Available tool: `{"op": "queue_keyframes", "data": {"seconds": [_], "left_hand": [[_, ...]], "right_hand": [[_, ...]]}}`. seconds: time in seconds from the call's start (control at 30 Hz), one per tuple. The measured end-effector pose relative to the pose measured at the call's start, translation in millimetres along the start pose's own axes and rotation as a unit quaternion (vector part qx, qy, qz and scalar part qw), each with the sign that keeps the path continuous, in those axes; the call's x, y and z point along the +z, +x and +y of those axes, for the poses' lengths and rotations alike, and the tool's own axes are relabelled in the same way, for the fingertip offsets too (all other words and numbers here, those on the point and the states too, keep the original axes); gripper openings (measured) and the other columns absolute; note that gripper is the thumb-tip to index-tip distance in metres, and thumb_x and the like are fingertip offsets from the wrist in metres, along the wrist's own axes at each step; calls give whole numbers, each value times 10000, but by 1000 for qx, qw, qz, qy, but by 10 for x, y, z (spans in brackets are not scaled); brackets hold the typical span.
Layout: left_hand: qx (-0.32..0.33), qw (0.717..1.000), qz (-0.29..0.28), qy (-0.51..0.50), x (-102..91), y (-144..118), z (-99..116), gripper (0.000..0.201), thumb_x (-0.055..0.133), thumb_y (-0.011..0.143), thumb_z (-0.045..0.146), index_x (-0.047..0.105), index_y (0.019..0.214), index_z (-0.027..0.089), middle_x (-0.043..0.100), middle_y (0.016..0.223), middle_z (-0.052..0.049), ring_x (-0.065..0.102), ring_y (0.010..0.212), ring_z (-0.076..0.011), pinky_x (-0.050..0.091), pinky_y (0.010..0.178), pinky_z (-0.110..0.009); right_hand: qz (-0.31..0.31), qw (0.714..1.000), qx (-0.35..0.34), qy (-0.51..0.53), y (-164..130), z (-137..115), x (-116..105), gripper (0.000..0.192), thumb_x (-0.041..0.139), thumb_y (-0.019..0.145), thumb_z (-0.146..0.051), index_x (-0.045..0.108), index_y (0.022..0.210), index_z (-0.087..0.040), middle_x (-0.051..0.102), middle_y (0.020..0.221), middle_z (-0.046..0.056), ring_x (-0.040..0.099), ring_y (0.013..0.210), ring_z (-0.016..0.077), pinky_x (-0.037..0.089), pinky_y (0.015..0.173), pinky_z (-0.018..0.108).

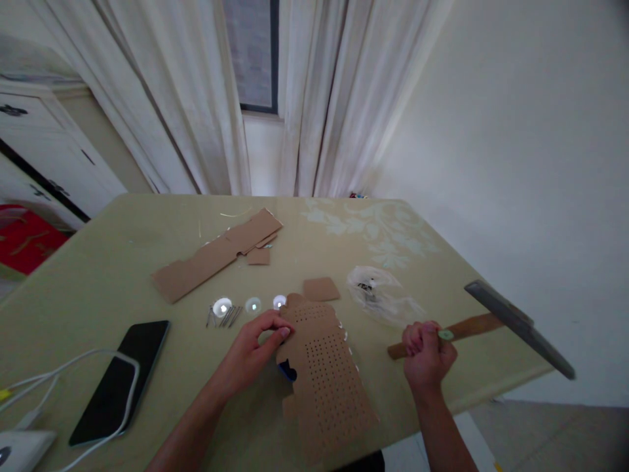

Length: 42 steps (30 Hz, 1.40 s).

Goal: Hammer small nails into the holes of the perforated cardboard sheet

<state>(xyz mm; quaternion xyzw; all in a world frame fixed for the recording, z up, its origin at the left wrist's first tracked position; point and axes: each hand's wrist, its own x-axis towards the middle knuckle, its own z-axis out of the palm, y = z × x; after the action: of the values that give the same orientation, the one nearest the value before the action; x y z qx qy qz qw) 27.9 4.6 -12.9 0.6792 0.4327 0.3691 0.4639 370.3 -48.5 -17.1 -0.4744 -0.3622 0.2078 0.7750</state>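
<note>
A brown cardboard piece (331, 367) with rows of punched holes lies along the near part of the table. At its upper left edge, my left hand (258, 347) is closed, thumb and index finger together on the cardboard; anything small between the fingertips is hidden. Under the left edge a bit of dark blue material (286, 370) shows through a cutout. My right hand (428, 354) grips the wooden handle of a hammer (474, 326), whose long grey metal head points out past the table's right edge. Several nails (230, 316) lie left of the cardboard.
A clear plastic bag (378, 295) with small dark pieces sits right of centre. Cardboard strips (221, 252) and a small cardboard square (320, 288) lie farther back. On the left are a dark phone (120, 380) and a white cable (132, 393). A wall (555, 164) borders the right side.
</note>
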Motion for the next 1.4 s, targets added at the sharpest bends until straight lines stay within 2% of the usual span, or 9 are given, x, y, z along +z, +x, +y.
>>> {"op": "queue_keyframes", "data": {"seconds": [0.3,0.77,0.97,1.4], "left_hand": [[25,1000,3,-1,-52,-22,-26,259,619,1042,406,776,944,225,728,915,-40,668,863,-201,530,819,-311],[-25,995,61,-81,-53,-18,-43,302,706,963,485,828,918,212,774,927,-73,703,869,-217,565,781,-309],[-50,994,56,-83,-56,-30,-32,320,714,957,512,834,908,219,769,909,-67,694,842,-213,545,740,-299],[-35,997,18,-71,-68,-49,-61,307,687,998,488,808,918,217,747,886,-49,668,821,-194,515,733,-287]], "right_hand": [[4,1000,9,4,-2,5,18,551,790,961,-396,394,618,-226,315,506,-119,281,397,56,270,377,185],[5,1000,9,6,1,3,71,528,778,970,-392,402,637,-231,305,515,-123,275,401,61,266,385,194],[16,1000,4,9,1,2,93,540,786,965,-394,398,628,-231,298,503,-127,262,392,56,256,377,192],[21,1000,13,8,8,0,92,530,793,950,-376,400,624,-233,307,501,-125,261,390,57,254,367,192]]}}
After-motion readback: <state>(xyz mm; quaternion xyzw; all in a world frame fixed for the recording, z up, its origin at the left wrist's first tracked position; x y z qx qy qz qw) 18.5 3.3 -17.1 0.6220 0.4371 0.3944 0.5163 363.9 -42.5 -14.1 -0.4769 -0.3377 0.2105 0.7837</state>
